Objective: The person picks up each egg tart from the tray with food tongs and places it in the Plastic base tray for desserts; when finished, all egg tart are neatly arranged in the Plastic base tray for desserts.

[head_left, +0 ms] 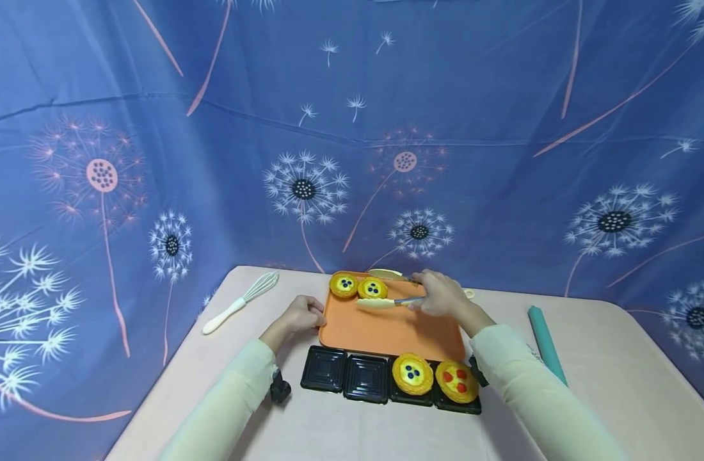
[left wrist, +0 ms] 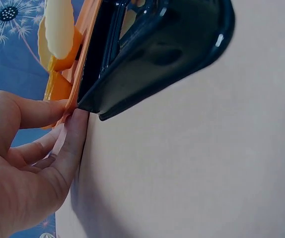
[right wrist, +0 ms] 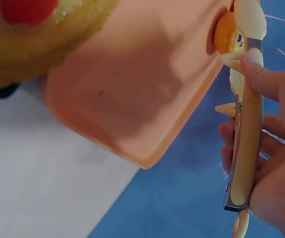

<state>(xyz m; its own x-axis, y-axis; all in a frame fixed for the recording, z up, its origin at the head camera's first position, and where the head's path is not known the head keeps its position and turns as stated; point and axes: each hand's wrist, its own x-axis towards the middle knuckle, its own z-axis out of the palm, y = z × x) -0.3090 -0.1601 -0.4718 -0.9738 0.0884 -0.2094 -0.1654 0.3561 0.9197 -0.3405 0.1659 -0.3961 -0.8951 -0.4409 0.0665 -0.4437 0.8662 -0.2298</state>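
At a pale table (head_left: 628,365) backed by blue dandelion-print cloth (head_left: 490,83), left grip (head_left: 301,315) pinches a tray (head_left: 358,328), right grip (head_left: 442,296) clasps tongs (head_left: 389,303).

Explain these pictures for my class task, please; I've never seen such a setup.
No machine works here: you see a person's bare left hand and right hand. The wide picture comes from a camera on the head; the two close ones come from cameras on the wrists. On the pale table lies an orange tray bearing two small tarts. Nearer the person, in a row of four black dishes, the two on the right hold a dark-dotted tart and a red-topped tart. A whisk lies at the left, a teal roll at the right. The left hand pinches the tray's left edge; the right hand holds tongs, their pale tips apart near one small tart.
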